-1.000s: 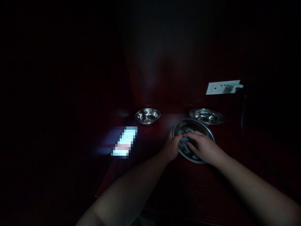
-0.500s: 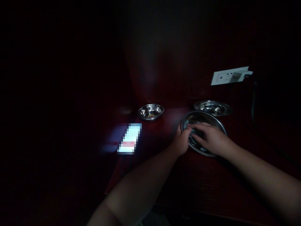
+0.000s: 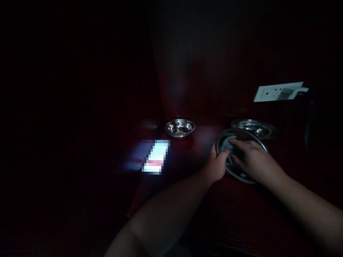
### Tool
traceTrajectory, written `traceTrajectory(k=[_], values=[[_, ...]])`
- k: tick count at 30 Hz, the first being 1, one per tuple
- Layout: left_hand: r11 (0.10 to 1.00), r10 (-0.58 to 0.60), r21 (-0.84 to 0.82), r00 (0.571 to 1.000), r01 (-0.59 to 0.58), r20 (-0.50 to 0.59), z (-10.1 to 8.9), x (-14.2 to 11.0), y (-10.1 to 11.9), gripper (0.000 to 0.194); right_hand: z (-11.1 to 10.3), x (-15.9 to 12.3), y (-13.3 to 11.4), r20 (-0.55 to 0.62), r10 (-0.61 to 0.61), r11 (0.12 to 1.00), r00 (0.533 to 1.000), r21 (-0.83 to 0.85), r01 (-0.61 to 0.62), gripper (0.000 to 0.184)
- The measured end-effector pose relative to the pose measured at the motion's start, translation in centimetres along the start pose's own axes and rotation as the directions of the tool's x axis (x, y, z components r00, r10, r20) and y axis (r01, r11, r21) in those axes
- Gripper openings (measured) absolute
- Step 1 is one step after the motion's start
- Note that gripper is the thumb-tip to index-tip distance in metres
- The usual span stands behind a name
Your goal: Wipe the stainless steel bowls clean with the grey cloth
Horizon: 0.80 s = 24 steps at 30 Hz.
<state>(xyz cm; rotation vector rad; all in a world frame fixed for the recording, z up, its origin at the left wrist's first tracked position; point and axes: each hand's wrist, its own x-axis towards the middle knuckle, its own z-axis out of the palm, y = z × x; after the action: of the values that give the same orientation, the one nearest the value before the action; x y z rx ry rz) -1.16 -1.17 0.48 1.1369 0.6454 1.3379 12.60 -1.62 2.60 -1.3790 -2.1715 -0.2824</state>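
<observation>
A steel bowl is tilted towards me at the right of the dark red tabletop. My left hand is closed on its left rim, thumb over the edge and fingers behind the wall. My right hand reaches inside, its fingers bent onto a pale grey, cloth-like piece against the bowl's inner left side. Dim light and my fingers hide part of that piece, so its kind is unclear.
A smaller steel bowl stands at the back left. Behind the held bowl lie stacked shallow steel dishes. A lit, blurred-out phone-like screen is near the table's left edge. A wall socket holds a plug with a cable.
The view has shifted, so everything sits further right in the picture. My right fingers have moved within the bowl, and more of the pale grey piece shows. My left hand keeps its hold on the rim.
</observation>
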Motion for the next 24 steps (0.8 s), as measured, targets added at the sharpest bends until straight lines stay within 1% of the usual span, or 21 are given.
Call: traceTrajectory(k=[3,6,9,12,14,18,21,24], values=[[0.999,0.022,0.046,1.000,-0.021,-0.021,-0.1,-0.1,0.3,0.041,0.0,0.0,0.4,0.028,0.029,0.996,0.999,-0.088,-0.027,0.045],[0.994,0.059,0.099,0.998,-0.055,-0.036,-0.4,-0.1,0.5,0.040,-0.1,0.0,0.6,0.080,0.028,0.984,0.996,-0.177,-0.013,0.041],[0.980,0.101,0.181,0.992,-0.086,-0.076,-0.6,-0.1,0.8,0.039,-0.4,0.1,0.4,0.159,0.042,0.971,0.986,-0.240,-0.002,0.034],[0.964,0.159,0.226,0.984,-0.138,-0.076,-0.7,-0.2,1.3,0.040,-0.9,0.1,-0.1,0.254,0.113,0.966,0.961,-0.254,-0.047,0.026],[0.960,0.180,0.231,0.982,-0.162,-0.062,-0.7,-0.3,1.6,0.041,-1.3,0.0,-0.4,0.297,0.125,0.973,0.947,-0.221,-0.059,0.023],[0.950,0.179,0.271,0.982,-0.157,-0.060,-0.7,-0.3,1.5,0.040,-2.0,-0.1,-0.9,0.360,0.023,0.998,0.933,-0.062,-0.001,0.019],[0.948,0.178,0.272,0.984,-0.164,-0.028,-0.6,-0.3,1.4,0.040,-2.3,-0.3,-1.1,0.357,-0.062,0.997,0.932,0.074,0.038,0.016],[0.946,0.177,0.274,0.984,-0.175,0.017,-0.3,-0.4,1.5,0.042,-2.4,-0.3,-1.2,0.340,-0.156,0.974,0.928,0.211,0.086,0.013]])
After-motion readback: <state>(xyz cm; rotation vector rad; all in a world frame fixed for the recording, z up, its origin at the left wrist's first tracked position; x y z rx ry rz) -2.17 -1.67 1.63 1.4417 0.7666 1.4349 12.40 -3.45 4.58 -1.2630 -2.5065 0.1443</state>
